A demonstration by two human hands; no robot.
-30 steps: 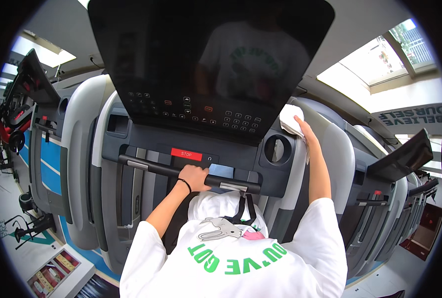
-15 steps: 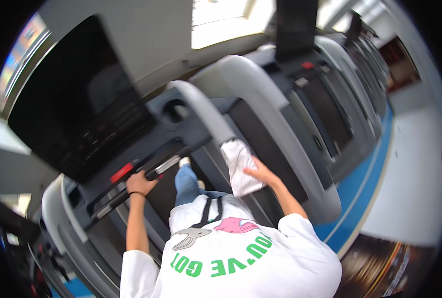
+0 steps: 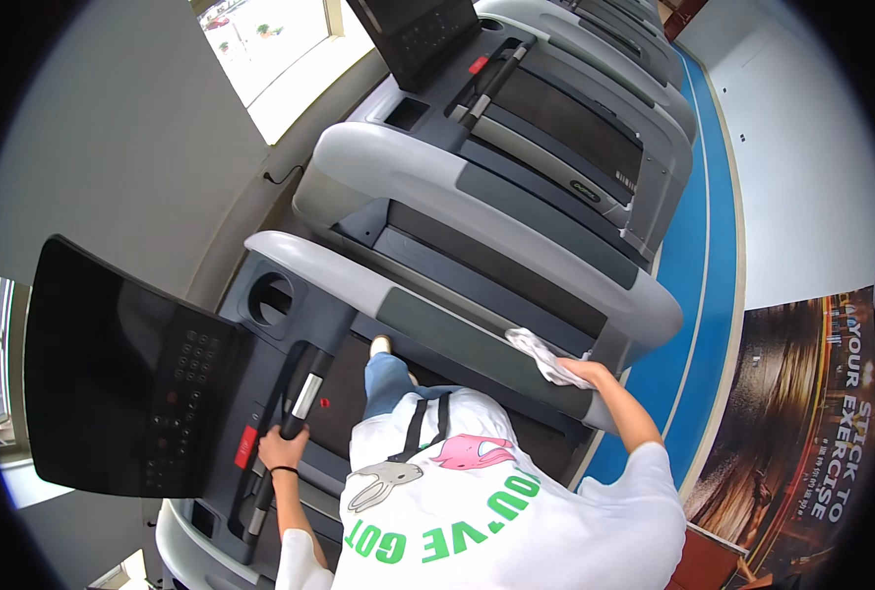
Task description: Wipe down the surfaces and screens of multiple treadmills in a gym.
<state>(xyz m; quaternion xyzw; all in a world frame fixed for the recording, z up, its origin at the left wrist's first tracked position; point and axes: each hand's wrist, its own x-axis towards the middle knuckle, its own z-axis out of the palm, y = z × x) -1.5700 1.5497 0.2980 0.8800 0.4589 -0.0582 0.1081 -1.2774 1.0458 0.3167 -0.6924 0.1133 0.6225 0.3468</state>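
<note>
I stand on a treadmill, with my left hand [image 3: 283,448] closed around its front handlebar [image 3: 305,398], beside a red panel [image 3: 246,445]. My right hand [image 3: 592,373] grips a white cloth [image 3: 543,354], which lies bunched against the top of the right side rail [image 3: 437,323], toward the rail's rear end. Part of the cloth is hidden under the fingers. Ahead of my left hand rises the black console screen [image 3: 113,364], with a round cup holder [image 3: 271,298] to its right.
More treadmills stand in a row to my right, the nearest with a grey side rail [image 3: 516,211]. Behind them runs a blue floor strip [image 3: 698,324] beside a pale floor [image 3: 801,177]. A dark printed poster [image 3: 801,413] is at the right. A window [image 3: 270,59] opens in the grey wall ahead.
My right hand has slid the cloth back along the side rail, toward its rear end. My left hand stays on the handlebar. The view has turned to the right.
</note>
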